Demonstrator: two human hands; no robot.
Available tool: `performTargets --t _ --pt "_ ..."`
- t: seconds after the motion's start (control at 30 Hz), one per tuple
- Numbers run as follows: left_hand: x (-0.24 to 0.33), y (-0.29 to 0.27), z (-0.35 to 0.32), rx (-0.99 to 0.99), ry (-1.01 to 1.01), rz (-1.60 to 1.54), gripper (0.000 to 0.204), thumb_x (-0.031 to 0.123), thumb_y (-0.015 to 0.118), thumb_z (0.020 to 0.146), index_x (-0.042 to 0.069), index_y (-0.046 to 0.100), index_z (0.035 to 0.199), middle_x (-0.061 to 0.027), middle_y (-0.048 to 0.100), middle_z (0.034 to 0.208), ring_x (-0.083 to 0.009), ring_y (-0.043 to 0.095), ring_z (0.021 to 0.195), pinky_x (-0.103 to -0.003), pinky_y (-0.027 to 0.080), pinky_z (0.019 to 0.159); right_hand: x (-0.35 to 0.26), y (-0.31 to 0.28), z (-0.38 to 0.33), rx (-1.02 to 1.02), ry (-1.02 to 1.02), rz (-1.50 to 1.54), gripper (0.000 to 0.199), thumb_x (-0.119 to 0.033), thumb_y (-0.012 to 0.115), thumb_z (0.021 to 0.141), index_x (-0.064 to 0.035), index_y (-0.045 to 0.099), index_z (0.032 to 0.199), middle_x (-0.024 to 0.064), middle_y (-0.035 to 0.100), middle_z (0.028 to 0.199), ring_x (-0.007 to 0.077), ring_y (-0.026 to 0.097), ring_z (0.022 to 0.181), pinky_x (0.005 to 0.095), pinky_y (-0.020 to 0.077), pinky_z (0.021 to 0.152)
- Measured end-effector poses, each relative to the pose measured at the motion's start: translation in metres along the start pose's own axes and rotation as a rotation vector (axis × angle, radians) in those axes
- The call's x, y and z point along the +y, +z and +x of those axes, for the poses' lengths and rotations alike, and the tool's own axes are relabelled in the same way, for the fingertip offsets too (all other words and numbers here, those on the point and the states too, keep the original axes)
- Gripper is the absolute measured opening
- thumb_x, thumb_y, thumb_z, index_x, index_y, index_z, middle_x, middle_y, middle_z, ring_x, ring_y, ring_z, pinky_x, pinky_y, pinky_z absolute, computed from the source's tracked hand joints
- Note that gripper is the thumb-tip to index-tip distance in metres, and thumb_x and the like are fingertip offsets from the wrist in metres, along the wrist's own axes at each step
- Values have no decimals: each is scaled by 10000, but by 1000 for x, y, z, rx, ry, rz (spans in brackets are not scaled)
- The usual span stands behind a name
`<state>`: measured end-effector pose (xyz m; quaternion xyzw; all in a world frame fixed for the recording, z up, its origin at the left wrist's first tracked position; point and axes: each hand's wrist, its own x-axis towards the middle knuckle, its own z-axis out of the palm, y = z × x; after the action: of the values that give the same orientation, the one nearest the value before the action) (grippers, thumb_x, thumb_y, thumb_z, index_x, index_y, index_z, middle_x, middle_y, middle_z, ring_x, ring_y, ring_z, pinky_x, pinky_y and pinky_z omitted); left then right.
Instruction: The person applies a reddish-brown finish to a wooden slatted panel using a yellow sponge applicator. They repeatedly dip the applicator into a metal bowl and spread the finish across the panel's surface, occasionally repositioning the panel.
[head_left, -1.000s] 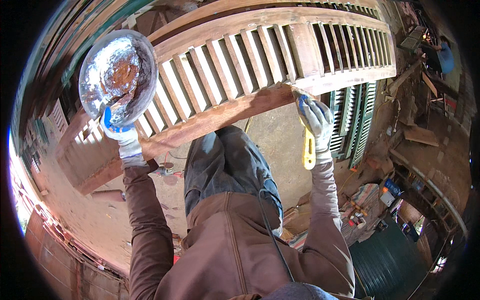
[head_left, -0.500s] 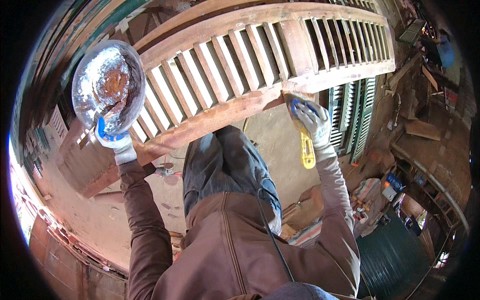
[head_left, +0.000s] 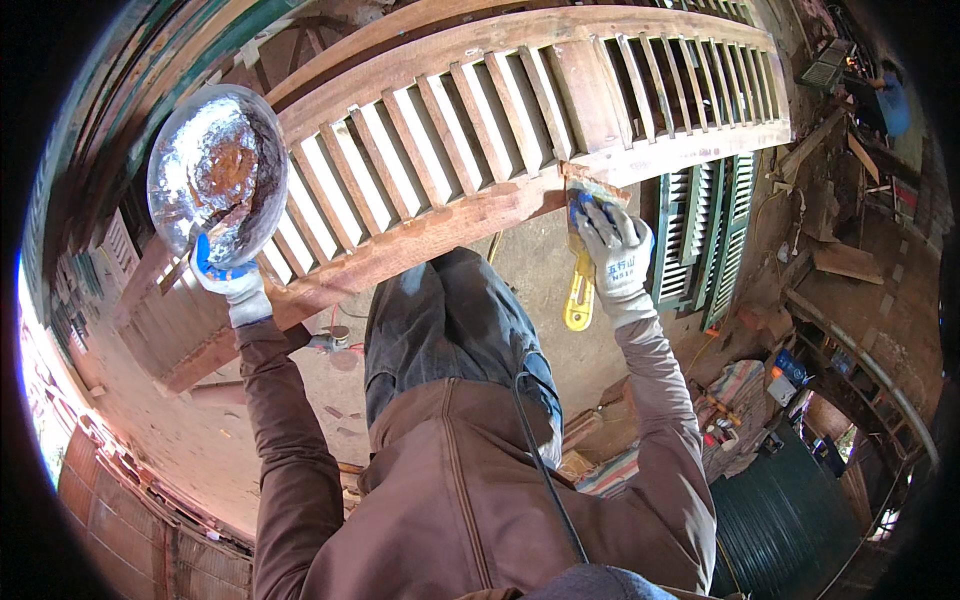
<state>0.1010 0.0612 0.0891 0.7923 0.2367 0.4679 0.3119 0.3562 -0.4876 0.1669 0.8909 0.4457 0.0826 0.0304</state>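
Observation:
My left hand (head_left: 230,278), in a white and blue work glove, grips the near rim of a foil-lined bowl (head_left: 180,165). Reddish-brown paste (head_left: 232,168) lies in the bowl, with a stick-like piece resting in it. My right hand (head_left: 615,250), gloved the same way, is closed on a putty knife (head_left: 578,295) with a yellow handle. Its broad blade, smeared with brown paste, meets the near edge of a louvred wooden shutter (head_left: 430,235). The shutter lies across in front of me, its slats bare wood, with a darker patch on the rail left of the blade.
Green louvred shutters (head_left: 700,235) stand beyond my right hand. Long boards (head_left: 95,130) are stacked at the far left. A power tool (head_left: 335,342) lies on the floor left of my legs. At the far right is another person (head_left: 890,100) in blue.
The putty knife has swung so its handle points further left, and my right hand has shifted slightly left and turned. The bowl has barely moved.

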Motion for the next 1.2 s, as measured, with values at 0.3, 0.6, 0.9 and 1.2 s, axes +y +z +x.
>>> performTargets --t 0.3,0.6,0.9,1.2 --pt "-7 -1 -5 -2 -62 9 694 412 659 869 -18 441 1368 -198 555 1313 -325 561 1186 -478 456 1039 24 -17 35 176 109 382 393 -196 740 755 -185 696 1145 -30 708 1151 186 640 1061 396 452 895" --pt "-7 -5 -5 -25 -1 32 725 270 724 791 -19 417 1381 -215 555 1317 -342 552 1211 -496 439 1060 41 -21 38 142 -41 255 356 -249 777 712 -205 736 1064 -34 734 1083 151 682 988 377 492 870" --pt "-4 -1 -5 33 -34 -58 690 211 755 767 -33 470 1346 -203 568 1285 -332 578 1161 -478 472 1020 9 -33 40 67 -109 262 377 -267 791 713 -238 728 1084 -72 713 1129 126 644 1068 391 461 918" --pt "6 7 -2 68 -70 -33 809 631 539 871 -61 516 1290 -204 591 1205 -327 598 1092 -467 508 948 -6 -17 39 41 -160 234 286 -219 732 727 -257 753 1009 -75 717 1133 124 632 1084 410 440 948"
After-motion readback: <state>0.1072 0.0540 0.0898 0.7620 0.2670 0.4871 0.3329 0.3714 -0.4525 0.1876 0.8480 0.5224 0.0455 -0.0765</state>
